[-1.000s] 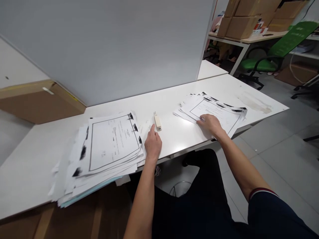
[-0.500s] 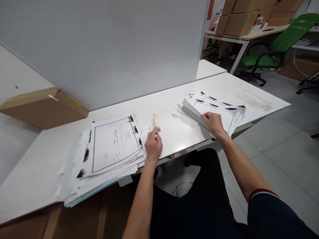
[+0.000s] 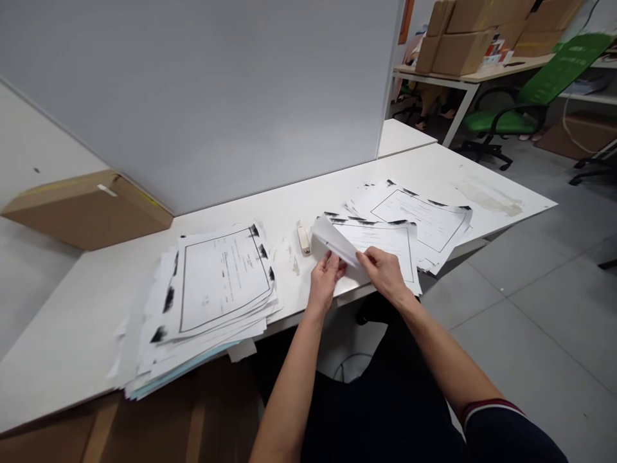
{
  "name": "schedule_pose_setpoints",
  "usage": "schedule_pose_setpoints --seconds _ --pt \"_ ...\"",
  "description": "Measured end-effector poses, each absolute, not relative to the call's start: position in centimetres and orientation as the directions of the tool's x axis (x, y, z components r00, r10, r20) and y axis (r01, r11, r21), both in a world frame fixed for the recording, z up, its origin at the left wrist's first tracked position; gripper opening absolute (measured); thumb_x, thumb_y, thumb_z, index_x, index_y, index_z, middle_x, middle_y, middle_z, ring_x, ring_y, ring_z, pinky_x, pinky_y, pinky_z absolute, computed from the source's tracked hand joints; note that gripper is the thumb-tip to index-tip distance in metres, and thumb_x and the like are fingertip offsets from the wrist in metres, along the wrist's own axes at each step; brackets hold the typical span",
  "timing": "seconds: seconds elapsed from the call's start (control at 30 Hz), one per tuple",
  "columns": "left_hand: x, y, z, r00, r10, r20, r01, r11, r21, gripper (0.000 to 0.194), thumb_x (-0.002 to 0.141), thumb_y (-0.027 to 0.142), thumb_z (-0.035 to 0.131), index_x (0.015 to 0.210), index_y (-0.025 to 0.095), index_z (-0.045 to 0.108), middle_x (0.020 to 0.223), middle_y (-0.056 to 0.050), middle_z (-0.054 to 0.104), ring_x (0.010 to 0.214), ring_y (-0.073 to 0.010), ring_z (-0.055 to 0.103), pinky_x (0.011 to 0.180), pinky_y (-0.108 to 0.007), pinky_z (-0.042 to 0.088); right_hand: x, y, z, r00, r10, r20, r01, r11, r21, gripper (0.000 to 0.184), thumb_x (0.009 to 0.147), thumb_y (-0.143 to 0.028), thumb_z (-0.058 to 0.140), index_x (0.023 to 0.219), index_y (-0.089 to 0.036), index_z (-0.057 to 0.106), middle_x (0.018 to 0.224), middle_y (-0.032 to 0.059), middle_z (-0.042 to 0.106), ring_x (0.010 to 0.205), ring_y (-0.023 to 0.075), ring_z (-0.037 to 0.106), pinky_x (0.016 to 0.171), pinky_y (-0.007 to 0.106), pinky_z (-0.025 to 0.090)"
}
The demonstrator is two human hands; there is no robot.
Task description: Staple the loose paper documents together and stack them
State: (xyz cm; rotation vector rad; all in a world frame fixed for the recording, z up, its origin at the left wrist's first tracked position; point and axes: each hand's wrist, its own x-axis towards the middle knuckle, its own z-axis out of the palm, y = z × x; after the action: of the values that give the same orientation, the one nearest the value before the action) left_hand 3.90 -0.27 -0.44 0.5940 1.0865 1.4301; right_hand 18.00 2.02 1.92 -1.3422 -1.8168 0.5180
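Note:
A printed sheet of paper (image 3: 385, 239) with a black frame and dark corner smudges is lifted off the table, its near-left edge curled up. My right hand (image 3: 383, 273) pinches that curled edge. My left hand (image 3: 325, 280) is at the sheet's left corner, fingers closed on the paper. Just left of the sheet lies a small cream stapler (image 3: 303, 238). Behind the sheet, to the right, rests a loose stack of similar printed sheets (image 3: 429, 222). A thicker pile of printed papers (image 3: 222, 283) sits at the left.
A white table (image 3: 255, 212) runs along a grey partition (image 3: 216, 96). A cardboard box (image 3: 87, 209) leans at the far left. Beyond the table's right end stand a green chair (image 3: 511, 119) and another desk with stacked cardboard boxes (image 3: 460, 51).
My right hand has pulled a sheet leftward from the right stack. My left hand has moved right, away from the stapler, and now meets the sheet.

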Motion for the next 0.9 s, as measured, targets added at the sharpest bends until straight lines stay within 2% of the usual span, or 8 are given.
schedule_pose_setpoints --seconds 0.07,0.13,0.27,0.37,0.47,0.57,0.73,0.9 --pt "3.8 -0.1 -0.3 -0.19 0.951 -0.243 -0.542 0.105 0.834 0.039 0.074 0.036 0.068 0.103 0.011 0.06 0.103 -0.013 0.066 0.089 -0.0193 0.065 0.087 -0.037 0.05 17.8 1.4 1.9 -0.101 0.926 0.363 0.574 0.353 -0.739 0.034 0.089 -0.04 0.047 0.061 -0.02 0.051 0.051 -0.0032 0.048 0.047 0.0115 0.044 0.049 0.024 0.033" --pt "3.6 0.0 -0.4 -0.26 0.92 -0.294 -0.549 0.11 0.829 0.028 0.074 0.027 0.067 0.098 0.012 0.062 0.101 -0.012 0.068 0.091 -0.0205 0.065 0.087 -0.037 0.051 17.9 1.0 2.1 -0.057 0.888 0.455 0.589 0.399 -0.703 0.029 0.091 -0.036 0.046 0.068 -0.02 0.054 0.059 -0.0009 0.056 0.054 0.0127 0.05 0.053 0.024 0.036" --pt "3.3 0.2 -0.9 -0.385 0.857 -0.342 -0.542 0.09 0.836 0.019 0.074 0.015 0.062 0.092 0.013 0.063 0.096 -0.011 0.07 0.096 -0.0218 0.064 0.088 -0.036 0.051 18.1 0.3 2.8 -0.112 0.739 0.664 0.751 0.5 -0.43 0.021 0.092 -0.025 0.046 0.076 -0.019 0.058 0.088 0.0063 0.068 0.08 0.0176 0.06 0.066 0.027 0.039" --pt "3.2 0.2 -0.9 -0.424 0.859 -0.289 -0.599 -0.026 0.8 0.024 0.073 0.015 0.061 0.096 0.013 0.064 0.099 -0.011 0.07 0.1 -0.0229 0.063 0.089 -0.036 0.05 17.5 -0.7 2.5 -0.295 0.703 0.647 0.818 0.536 -0.21 0.022 0.091 -0.021 0.048 0.072 -0.019 0.058 0.088 0.0064 0.069 0.078 0.0186 0.058 0.067 0.029 0.037" --pt "3.2 -0.1 -0.4 -0.412 0.883 -0.227 -0.663 -0.119 0.739 0.029 0.078 0.031 0.06 0.101 0.013 0.063 0.108 -0.012 0.067 0.104 -0.0237 0.062 0.091 -0.037 0.049 16.2 -1.6 1.3 -0.425 0.715 0.555 0.807 0.577 -0.127 0.021 0.09 -0.02 0.049 0.073 -0.019 0.06 0.08 0.0052 0.068 0.071 0.0182 0.056 0.062 0.03 0.036" --pt "3.4 -0.6 -0.4 -0.352 0.927 -0.129 -0.661 -0.149 0.735 0.042 0.08 0.049 0.056 0.104 0.015 0.063 0.113 -0.013 0.065 0.108 -0.0238 0.06 0.092 -0.036 0.048 15.0 -2.4 0.1 -0.461 0.758 0.461 0.791 0.587 -0.173 0.021 0.091 -0.023 0.049 0.075 -0.018 0.062 0.08 0.0055 0.068 0.071 0.0184 0.056 0.061 0.03 0.038" --pt "3.0 -1.0 -1.4 -0.517 0.85 -0.101 -0.411 -0.143 0.9 0.037 0.067 0.034 0.074 0.095 0.012 0.064 0.104 -0.012 0.068 0.101 -0.0223 0.063 0.095 -0.038 0.045 15.5 -1.5 0.9 -0.554 0.765 0.33 0.639 0.644 -0.42 0.025 0.093 -0.032 0.046 0.085 -0.019 0.066 0.099 0.007 0.068 0.087 0.0197 0.061 0.069 0.029 0.048" --pt "1.2 -1.9 0.5 -0.474 0.878 -0.061 -0.43 -0.17 0.887 0.035 0.063 0.03 0.076 0.091 0.012 0.066 0.093 -0.01 0.07 0.094 -0.0217 0.065 0.093 -0.038 0.046 19.4 3.2 5.0 -0.209 0.887 0.412 0.695 0.431 -0.575 0.049 0.09 -0.046 0.045 0.127 -0.014 0.049 0.124 0.0171 0.056 0.115 0.0294 0.05 0.09 0.045 0.044"
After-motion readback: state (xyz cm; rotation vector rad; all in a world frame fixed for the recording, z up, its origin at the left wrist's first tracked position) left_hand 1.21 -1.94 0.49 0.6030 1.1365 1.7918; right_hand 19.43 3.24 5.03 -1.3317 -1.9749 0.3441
